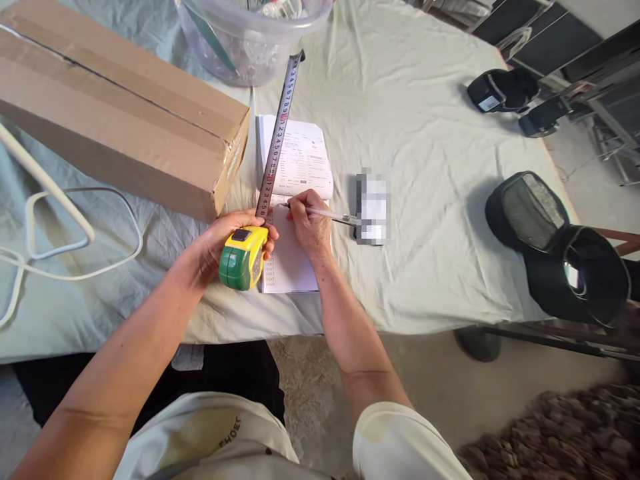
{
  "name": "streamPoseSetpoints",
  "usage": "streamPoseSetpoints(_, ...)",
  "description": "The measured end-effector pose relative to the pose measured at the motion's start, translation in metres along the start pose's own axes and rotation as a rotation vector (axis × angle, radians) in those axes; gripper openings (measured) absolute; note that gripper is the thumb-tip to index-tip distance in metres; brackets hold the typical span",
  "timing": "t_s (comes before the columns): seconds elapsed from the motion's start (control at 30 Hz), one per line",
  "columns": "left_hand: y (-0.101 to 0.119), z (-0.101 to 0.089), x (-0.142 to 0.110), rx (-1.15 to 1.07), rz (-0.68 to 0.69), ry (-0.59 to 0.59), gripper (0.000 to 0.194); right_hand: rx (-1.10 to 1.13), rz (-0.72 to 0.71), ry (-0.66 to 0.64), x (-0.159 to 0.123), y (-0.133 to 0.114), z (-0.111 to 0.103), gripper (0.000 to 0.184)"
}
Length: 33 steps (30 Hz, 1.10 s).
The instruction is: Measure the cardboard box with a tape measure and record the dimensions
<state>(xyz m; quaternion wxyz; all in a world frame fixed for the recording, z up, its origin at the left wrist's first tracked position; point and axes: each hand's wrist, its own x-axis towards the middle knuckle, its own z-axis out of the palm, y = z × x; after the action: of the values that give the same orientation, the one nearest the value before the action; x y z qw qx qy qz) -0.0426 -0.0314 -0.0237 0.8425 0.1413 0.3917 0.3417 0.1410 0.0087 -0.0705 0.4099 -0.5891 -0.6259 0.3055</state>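
My left hand [231,230] is closed around a green and yellow tape measure [243,259]. Its metal blade [277,137] is pulled out and slants away across the notebook's left side, ending by the plastic tub. In my right hand [310,223] is a pen [333,215], its tip close to the page near the blade. The notebook [290,270] lies flat beneath both hands, with small handwriting down its left edge. A printed sheet [305,157] covers its upper part. What the writing says is too small to read.
A long cardboard box [120,100] lies to the left, near a white cable [95,273]. Behind stands a clear plastic tub [250,40] with things inside. A blurred-out object [371,208] lies right of the notebook. Black cases [525,200] sit along the table's right edge.
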Motion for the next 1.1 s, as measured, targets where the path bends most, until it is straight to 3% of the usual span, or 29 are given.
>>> streamPoseSetpoints(0.27, 0.0007, 0.005, -0.0034, -0.01, 0.009, 0.012, 0.013, -0.031, -0.005, -0.005, -0.0003, 0.002, 0.0002, 0.015)
streamPoseSetpoints(0.5, 0.0009, 0.0066, -0.0042, 0.001, 0.018, 0.022, 0.01, 0.01, -0.045, 0.085, -0.0012, 0.002, 0.0007, 0.016)
streamPoseSetpoints(0.83, 0.001, 0.0067, -0.0044, -0.001, 0.018, 0.025, 0.01, -0.017, 0.022, 0.053, 0.0, -0.0002, 0.002, 0.015)
streamPoseSetpoints(1.1, 0.0006, 0.0078, -0.0056, -0.02, 0.019, 0.02, 0.013, -0.02, -0.004, 0.073, -0.0013, -0.0018, 0.0012, 0.015)
